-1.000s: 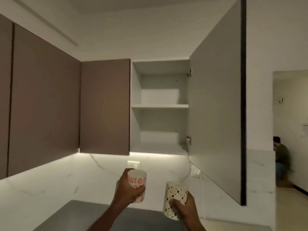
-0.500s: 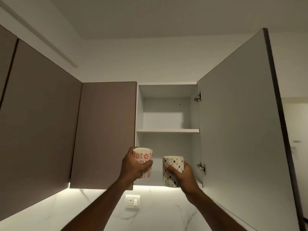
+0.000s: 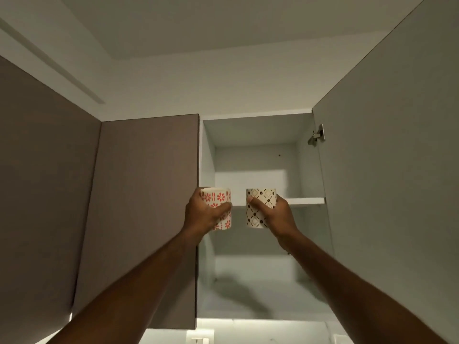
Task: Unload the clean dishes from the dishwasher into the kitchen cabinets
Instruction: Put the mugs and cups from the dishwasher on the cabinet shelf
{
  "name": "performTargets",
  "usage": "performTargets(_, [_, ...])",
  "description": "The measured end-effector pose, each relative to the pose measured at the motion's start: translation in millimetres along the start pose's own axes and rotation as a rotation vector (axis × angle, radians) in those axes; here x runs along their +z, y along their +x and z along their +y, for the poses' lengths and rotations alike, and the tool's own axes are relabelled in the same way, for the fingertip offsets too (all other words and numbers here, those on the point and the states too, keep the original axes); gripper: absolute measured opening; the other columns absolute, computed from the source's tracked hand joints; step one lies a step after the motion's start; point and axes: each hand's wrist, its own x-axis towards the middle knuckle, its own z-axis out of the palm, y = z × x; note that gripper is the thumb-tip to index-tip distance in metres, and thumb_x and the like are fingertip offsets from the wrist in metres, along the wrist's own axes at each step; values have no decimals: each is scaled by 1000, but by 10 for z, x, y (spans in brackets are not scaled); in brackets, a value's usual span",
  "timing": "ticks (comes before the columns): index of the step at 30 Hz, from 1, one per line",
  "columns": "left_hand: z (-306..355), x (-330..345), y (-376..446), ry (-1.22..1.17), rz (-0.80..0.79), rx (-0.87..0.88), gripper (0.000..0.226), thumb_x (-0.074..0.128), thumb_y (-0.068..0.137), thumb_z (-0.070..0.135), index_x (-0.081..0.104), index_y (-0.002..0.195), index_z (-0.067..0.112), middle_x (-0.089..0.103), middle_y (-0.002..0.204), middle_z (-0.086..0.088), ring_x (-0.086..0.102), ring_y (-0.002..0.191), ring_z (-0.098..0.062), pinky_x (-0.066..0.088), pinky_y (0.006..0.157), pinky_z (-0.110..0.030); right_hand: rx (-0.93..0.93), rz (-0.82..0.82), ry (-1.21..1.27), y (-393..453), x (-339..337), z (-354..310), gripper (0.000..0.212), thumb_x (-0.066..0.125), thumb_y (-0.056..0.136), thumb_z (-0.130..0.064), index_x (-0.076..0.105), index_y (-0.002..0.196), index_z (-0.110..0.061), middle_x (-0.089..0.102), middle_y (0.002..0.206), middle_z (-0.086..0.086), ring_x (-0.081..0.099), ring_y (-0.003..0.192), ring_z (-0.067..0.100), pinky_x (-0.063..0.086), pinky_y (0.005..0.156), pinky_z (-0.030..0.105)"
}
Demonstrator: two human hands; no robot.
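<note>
My left hand (image 3: 202, 214) grips a white cup with red flower prints (image 3: 218, 198), fingers wrapped round its side. My right hand (image 3: 274, 216) grips a white cup with dark diamond and bean prints (image 3: 262, 194). Both cups are upright and raised side by side, a small gap between them, in front of the open wall cabinet (image 3: 263, 170), level with the front edge of its middle shelf (image 3: 306, 201). Neither cup rests on a shelf. No dishes show on the upper shelf or the lower compartment.
The cabinet door (image 3: 392, 170) hangs open on the right, close to my right forearm. A shut brown door (image 3: 146, 207) lies just left of the opening, more brown doors further left. A wall socket (image 3: 198, 340) sits below on the marble backsplash.
Both hands have lifted the cups from the lower compartment's height up to the middle shelf's edge. My view has tilted upward and come closer to the cabinet.
</note>
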Motion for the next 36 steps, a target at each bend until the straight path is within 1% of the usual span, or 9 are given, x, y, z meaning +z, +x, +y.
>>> performTargets(9, [-236,538,1052,-27,79,17,65,90,68,44,54,118,24,70,102,4,73,83,-13,64,67,-34,-157,53,-84,1080,133,213,79,79,58,-78,66,114,-24,76,104,-5,75,92,14,65,76,36])
performTargets(11, [-357,653,1202,24,71,15,68,89,69,48,53,121,25,68,104,5,71,85,-12,62,66,-30,-160,88,-104,1349,121,213,85,79,57,-80,61,118,-24,74,108,-3,74,94,15,65,77,35])
performTargets(15, [-554,773,1548,68,73,-10,73,89,73,48,50,129,22,66,114,0,68,89,-14,61,70,-29,-28,65,-105,1799,170,279,84,86,70,-65,44,129,-21,66,117,2,71,98,19,63,68,33])
performTargets(19, [-680,847,1775,88,60,-18,75,90,73,47,49,130,18,64,113,-2,66,87,-14,50,56,-21,30,53,-184,2001,286,457,85,84,74,-64,37,129,-20,61,120,6,68,100,23,59,58,31])
performTargets(22, [-754,912,1847,126,43,-21,75,90,73,46,47,129,19,61,108,0,61,80,-10,44,51,-18,49,83,-236,2084,323,551,88,83,73,-67,39,130,-17,60,122,7,67,105,26,58,56,31])
performTargets(26, [-850,941,1946,99,27,-74,75,90,71,50,52,127,19,66,108,-2,66,79,-13,50,53,-22,79,184,-370,2165,305,621,88,81,73,-70,49,130,-10,62,121,7,64,110,26,54,72,32])
performTargets(29, [-896,928,1993,97,-15,-106,83,92,66,54,51,129,18,66,110,-4,69,88,-21,54,57,-26,105,200,-418,2191,310,675,84,81,70,-72,60,123,-10,67,115,6,68,102,24,58,72,32])
performTargets(33, [-903,907,2017,59,-80,-162,88,92,66,54,48,133,19,65,114,-5,70,90,-22,57,59,-28,81,176,-595,2127,360,678,91,68,50,-91,62,107,-20,71,108,4,71,96,25,63,85,43])
performTargets(36, [-913,889,2022,-20,-157,-255,80,93,70,48,50,131,19,68,112,-6,73,85,-21,62,65,-32,72,173,-691,2101,350,655,75,72,65,-84,68,103,-20,71,101,1,70,90,20,62,81,37])
